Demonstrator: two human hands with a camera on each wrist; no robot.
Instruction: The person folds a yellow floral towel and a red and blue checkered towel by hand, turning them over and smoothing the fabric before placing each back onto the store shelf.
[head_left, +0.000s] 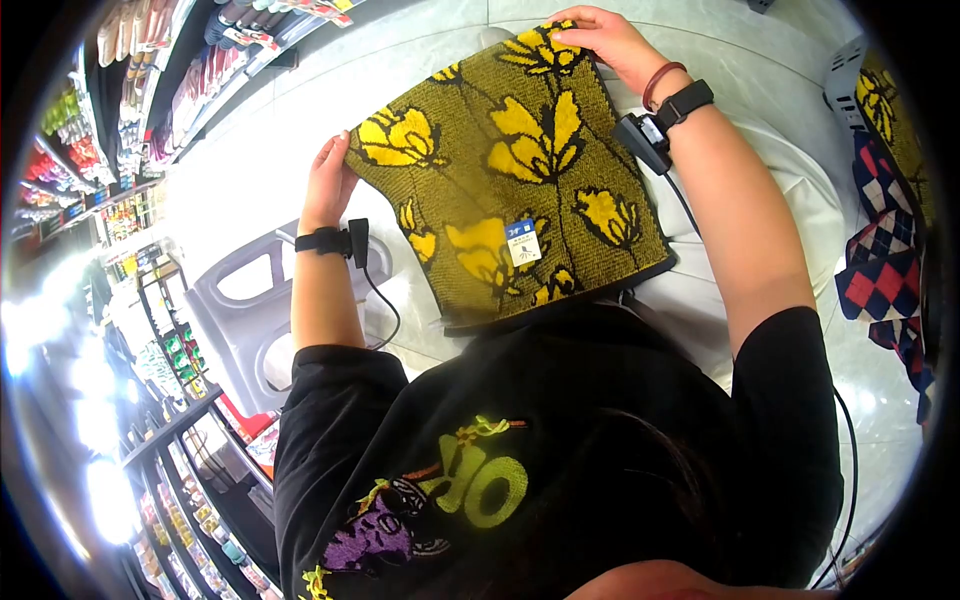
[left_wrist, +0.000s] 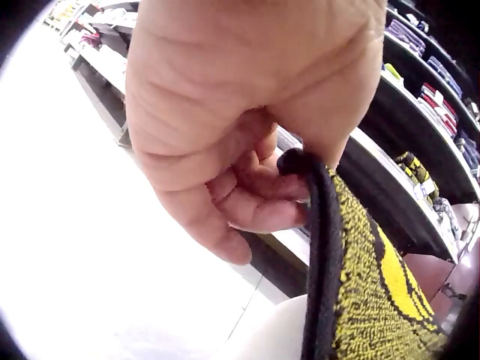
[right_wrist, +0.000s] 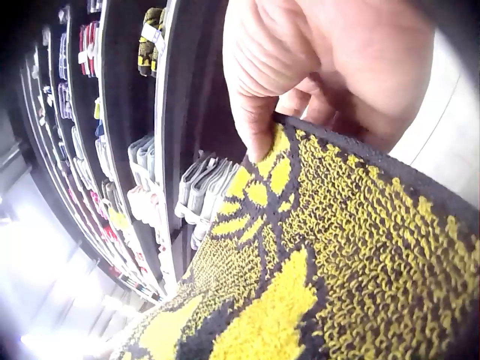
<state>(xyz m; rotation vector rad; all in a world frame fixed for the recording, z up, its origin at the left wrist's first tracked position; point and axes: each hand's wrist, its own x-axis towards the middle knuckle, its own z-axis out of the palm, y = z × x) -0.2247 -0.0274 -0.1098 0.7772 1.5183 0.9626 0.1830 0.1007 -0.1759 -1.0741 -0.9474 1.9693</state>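
A yellow and black flower-patterned towel (head_left: 470,190) hangs spread between both hands, its lower edge close to the person's black shirt. My left hand (head_left: 328,180) pinches one upper corner; in the left wrist view the black hem (left_wrist: 322,247) passes between thumb and curled fingers. With thumb and fingers, my right hand (head_left: 610,45) pinches the other upper corner, and its thumb lies on the patterned face in the right wrist view. A blue and white paper label (head_left: 522,243) sits on the lower part of the towel.
Shelves of folded goods (head_left: 150,60) line the left side. A grey plastic stool (head_left: 240,290) stands by the left forearm. At the right, red and navy argyle cloth (head_left: 882,270) hangs near a grey basket (head_left: 845,85). Cables run from both wrist cameras.
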